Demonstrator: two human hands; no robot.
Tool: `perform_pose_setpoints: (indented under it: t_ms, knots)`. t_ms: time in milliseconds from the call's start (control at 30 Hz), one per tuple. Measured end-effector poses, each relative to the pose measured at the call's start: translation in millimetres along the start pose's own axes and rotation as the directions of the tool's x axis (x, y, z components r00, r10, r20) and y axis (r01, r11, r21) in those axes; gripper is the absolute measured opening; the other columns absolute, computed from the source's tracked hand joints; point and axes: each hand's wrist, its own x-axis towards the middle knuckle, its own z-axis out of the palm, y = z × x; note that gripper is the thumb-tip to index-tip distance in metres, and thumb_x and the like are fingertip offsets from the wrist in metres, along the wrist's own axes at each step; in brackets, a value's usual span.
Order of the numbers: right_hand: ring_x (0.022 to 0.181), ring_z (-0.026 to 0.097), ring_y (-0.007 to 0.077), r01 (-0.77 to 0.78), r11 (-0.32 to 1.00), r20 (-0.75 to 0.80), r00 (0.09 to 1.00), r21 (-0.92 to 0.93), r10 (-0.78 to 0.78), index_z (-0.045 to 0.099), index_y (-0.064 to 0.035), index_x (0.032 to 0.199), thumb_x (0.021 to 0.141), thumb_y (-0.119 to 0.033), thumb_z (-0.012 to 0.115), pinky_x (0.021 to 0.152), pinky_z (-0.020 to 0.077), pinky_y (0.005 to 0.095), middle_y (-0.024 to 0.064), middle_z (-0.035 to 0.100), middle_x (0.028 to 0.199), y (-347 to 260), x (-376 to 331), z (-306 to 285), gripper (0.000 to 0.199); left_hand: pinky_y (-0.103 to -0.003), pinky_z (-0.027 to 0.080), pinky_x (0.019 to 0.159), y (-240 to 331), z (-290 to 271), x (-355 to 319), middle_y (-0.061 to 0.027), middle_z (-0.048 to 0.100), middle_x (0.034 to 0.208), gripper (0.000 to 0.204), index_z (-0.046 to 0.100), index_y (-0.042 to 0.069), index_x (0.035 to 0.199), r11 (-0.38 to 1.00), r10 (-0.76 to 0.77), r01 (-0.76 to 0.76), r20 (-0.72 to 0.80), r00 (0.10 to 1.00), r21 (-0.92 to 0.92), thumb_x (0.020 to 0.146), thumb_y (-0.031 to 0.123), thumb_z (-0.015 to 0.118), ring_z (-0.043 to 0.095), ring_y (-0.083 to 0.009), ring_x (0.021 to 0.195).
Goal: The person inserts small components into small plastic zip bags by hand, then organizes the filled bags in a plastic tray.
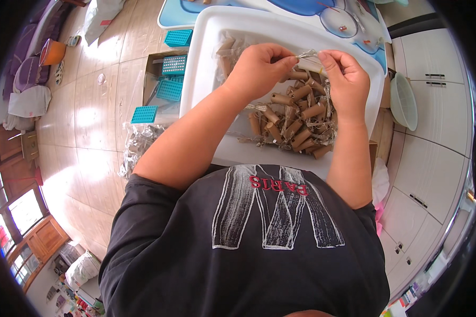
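Observation:
Above the far part of a white plastic tub (198,47), my two hands face each other with a small bundle of thin pale strands (308,54) stretched between them. My left hand (262,67) is closed, pinching one end between thumb and fingers. The other end is at the thumb and fingertips of my right hand (345,78), also closed. Below them, inside the tub, lies a heap of short brown tubes (301,113) that look like cardboard, tangled with similar strands. A clear plastic bag (227,45) with more brown tubes lies at the tub's far left corner.
Teal perforated racks (170,90) sit in and around an open cardboard box left of the tub. A clear bag of silvery bits (140,142) lies nearer me. Beyond the tub is a blue-and-white table (177,13). A pale green basin (403,103) leans by white cabinets (426,137) at right.

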Motion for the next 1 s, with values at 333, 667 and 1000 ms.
perform_pose_setpoints:
  t_ms: [333, 667, 1000]
  knots:
    - [0.052, 0.037, 0.0025, -0.362, 0.884, 0.23, 0.925, 0.296, 0.302, 0.063, 0.0023, 0.083, 0.083, -0.021, 0.062, 0.047, 0.0292, 0.0169, -0.0036, 0.049, 0.059, 8.3, 2.8, 1.9, 0.023, -0.021, 0.043, 0.065, -1.4, -2.3, 0.5, -0.0009, 0.063, 0.077, 0.022, 0.064, 0.001, 0.095, 0.998, 0.062, -0.063, 0.006, 0.998, 0.028, 0.083, 0.019, 0.061, 0.051, -0.0058, 0.07]
    - [0.05, 0.035, 0.0019, -0.476, 0.772, 0.323, 0.874, 0.42, 0.363, 0.06, 0.0002, 0.081, 0.08, -0.021, 0.065, 0.044, 0.0258, 0.0157, -0.0052, 0.045, 0.058, 2.7, 2.4, 1.8, 0.022, -0.023, 0.044, 0.067, -2.0, -3.5, 2.4, -0.0015, 0.062, 0.079, 0.024, 0.062, 0.001, 0.094, 0.998, 0.059, -0.058, 0.029, 0.998, -0.01, 0.084, 0.022, 0.06, 0.053, -0.0066, 0.073]
    - [0.05, 0.036, 0.0012, -0.498, 0.747, 0.345, 0.862, 0.44, 0.371, 0.06, 0.0001, 0.083, 0.076, -0.019, 0.069, 0.043, 0.0245, 0.0143, -0.0054, 0.047, 0.059, 5.9, -1.6, 7.3, 0.022, -0.021, 0.046, 0.064, 2.5, -4.0, 3.4, -0.0033, 0.061, 0.079, 0.019, 0.06, 0.0, 0.093, 0.952, 0.007, 0.021, 0.091, 0.996, -0.304, 0.085, 0.016, 0.058, 0.054, -0.008, 0.068]
